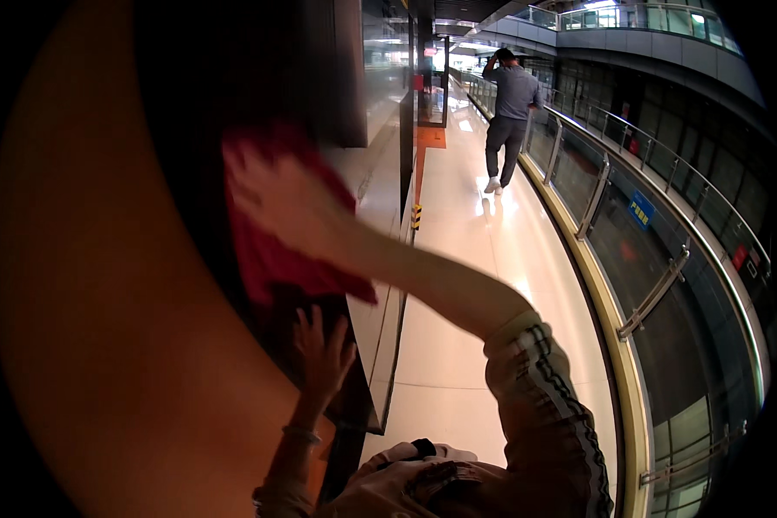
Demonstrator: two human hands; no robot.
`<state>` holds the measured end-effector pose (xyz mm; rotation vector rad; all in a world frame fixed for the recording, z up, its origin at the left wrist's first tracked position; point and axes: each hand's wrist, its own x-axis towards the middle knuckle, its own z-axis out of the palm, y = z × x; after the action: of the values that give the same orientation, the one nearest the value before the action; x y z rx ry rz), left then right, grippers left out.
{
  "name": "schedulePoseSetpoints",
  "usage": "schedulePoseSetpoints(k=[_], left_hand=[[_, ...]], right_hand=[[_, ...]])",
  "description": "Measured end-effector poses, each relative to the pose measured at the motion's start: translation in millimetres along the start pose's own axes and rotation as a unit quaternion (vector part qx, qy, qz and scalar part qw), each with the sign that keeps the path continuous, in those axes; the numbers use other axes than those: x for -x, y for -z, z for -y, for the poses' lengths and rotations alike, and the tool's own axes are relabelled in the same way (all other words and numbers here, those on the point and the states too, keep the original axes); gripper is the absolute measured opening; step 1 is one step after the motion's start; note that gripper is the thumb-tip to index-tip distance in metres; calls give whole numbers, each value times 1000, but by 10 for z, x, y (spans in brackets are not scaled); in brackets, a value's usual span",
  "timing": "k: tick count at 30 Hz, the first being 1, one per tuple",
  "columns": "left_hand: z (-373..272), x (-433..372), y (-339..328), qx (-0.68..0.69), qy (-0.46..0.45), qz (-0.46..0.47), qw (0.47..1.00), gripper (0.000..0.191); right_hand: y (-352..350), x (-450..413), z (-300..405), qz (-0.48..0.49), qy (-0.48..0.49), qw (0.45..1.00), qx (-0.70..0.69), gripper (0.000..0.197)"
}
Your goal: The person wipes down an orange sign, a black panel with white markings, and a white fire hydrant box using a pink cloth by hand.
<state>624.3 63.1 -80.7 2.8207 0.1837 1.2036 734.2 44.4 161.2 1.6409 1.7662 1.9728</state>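
A magenta-red cloth lies against a dark panel. My right hand is spread over that cloth and presses it to the panel, the fingers blurred. Below the cloth, my left hand has its fingers apart and holds nothing. It is close to the dark panel, and whether the palm touches it is hard to tell. A band circles the left wrist. Shadow hides much of the panel.
An orange-brown surface curves close by on the left. Along the glossy walkway a person stands or walks farther off. A glass railing with a metal handrail borders the right. A black-framed door juts out ahead.
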Motion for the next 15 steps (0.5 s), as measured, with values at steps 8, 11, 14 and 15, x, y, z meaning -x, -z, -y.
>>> schedulePoseSetpoints(k=[8,11,14,15], left_hand=[[-229,219,-88,132,46,10,990,56],[-158,302,1,181,39,-39,982,50],[-185,451,114,184,43,-25,982,41],[-190,521,159,181,46,-32,982,41]], right_hand=[[230,-666,-510,-59,-183,977,92,57],[-14,-32,433,106,11,994,-23,61],[-310,939,1340,69,131,984,103,48],[-386,1109,1428,63,135,983,103,48]])
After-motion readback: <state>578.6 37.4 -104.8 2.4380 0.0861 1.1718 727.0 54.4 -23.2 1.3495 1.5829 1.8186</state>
